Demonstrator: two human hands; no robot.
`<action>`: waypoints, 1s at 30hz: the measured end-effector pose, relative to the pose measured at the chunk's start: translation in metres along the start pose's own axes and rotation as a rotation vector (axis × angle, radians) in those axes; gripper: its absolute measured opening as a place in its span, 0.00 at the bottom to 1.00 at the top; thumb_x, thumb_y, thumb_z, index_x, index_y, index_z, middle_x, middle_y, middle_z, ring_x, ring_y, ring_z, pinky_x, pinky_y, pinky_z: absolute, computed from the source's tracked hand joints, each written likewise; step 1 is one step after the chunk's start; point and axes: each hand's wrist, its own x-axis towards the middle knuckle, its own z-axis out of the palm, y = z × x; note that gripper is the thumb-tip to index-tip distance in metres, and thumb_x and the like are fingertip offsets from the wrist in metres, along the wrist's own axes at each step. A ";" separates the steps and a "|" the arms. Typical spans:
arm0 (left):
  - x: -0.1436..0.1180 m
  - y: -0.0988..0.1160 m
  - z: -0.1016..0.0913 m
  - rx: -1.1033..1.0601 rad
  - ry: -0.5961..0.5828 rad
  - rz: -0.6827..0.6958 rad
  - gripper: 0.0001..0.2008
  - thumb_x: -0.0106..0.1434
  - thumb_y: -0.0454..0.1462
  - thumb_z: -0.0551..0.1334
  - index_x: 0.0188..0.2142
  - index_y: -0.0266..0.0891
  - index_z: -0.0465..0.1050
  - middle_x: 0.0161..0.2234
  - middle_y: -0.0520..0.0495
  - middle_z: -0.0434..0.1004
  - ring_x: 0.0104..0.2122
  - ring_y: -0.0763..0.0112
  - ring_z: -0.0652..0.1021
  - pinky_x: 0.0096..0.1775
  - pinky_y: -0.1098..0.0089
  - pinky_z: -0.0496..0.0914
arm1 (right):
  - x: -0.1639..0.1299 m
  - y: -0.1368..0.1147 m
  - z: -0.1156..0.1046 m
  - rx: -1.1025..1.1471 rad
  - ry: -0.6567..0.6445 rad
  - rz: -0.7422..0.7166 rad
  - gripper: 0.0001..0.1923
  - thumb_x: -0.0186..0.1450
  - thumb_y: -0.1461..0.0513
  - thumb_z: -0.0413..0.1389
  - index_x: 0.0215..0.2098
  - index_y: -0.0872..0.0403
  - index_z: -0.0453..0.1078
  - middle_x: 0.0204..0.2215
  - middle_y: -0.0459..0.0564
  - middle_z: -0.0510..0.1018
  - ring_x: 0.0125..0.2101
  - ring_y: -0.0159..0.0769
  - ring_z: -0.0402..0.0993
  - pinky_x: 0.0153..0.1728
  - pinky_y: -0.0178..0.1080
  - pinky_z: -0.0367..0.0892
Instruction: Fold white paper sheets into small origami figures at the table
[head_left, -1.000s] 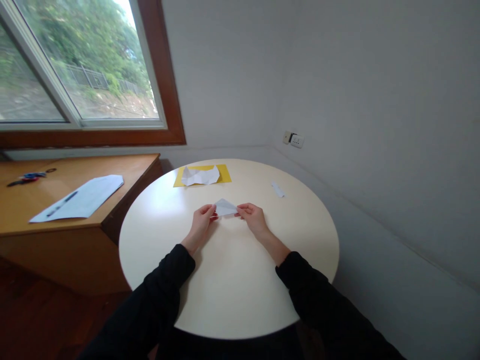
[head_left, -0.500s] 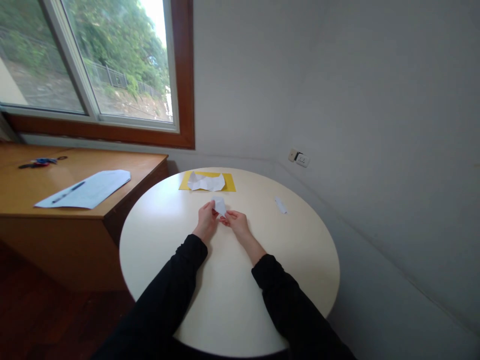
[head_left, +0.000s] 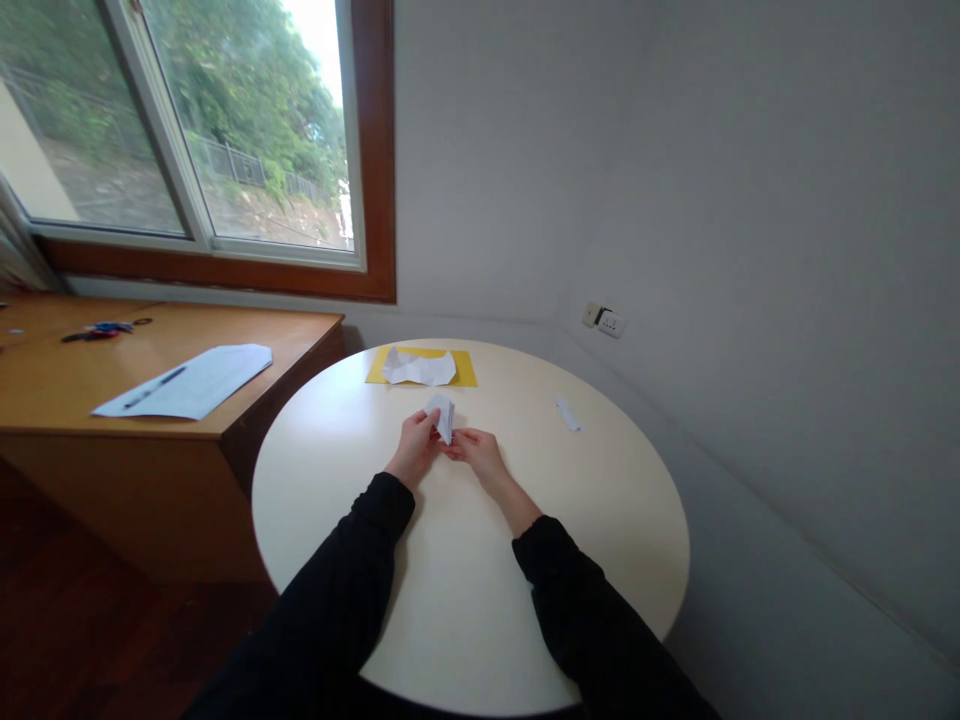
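A small piece of folded white paper [head_left: 443, 415] is held above the round table, its layers showing at the right edge. My left hand [head_left: 417, 445] pinches it from the left, thumb on top. At its lower corner, the fingertips of my right hand [head_left: 478, 454] are closed on the paper's edge. Just beyond the hands, a creased white sheet [head_left: 420, 369] lies on a yellow sheet [head_left: 466, 371]. A narrow white paper strip [head_left: 568, 413] rests off to the right.
The round cream table [head_left: 600, 510] stands near the wall corner. On the left, a wooden desk [head_left: 300, 340] carries white papers [head_left: 214, 378], a pen [head_left: 155, 386] and a dark, blue and red object [head_left: 105, 330]. A wall socket [head_left: 610, 323] is at the right.
The folded paper has turned in my hands, so its layered right edge now shows. My right hand has shifted slightly down along it. The whole view has moved a little.
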 end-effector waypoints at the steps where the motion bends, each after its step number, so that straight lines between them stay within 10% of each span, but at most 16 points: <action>1: 0.000 0.000 0.000 0.006 0.000 0.003 0.12 0.46 0.40 0.66 0.27 0.34 0.69 0.22 0.50 0.70 0.21 0.77 0.70 0.25 0.74 0.63 | 0.000 0.000 0.000 -0.003 0.003 -0.006 0.10 0.52 0.58 0.60 0.26 0.59 0.71 0.24 0.51 0.78 0.23 0.32 0.76 0.28 0.34 0.70; 30: -0.009 0.004 0.006 0.042 -0.104 0.009 0.15 0.46 0.44 0.66 0.25 0.35 0.67 0.20 0.51 0.67 0.19 0.77 0.69 0.21 0.75 0.60 | 0.001 0.002 0.000 -0.030 0.033 -0.071 0.16 0.46 0.53 0.61 0.24 0.58 0.69 0.22 0.48 0.76 0.21 0.30 0.71 0.27 0.36 0.68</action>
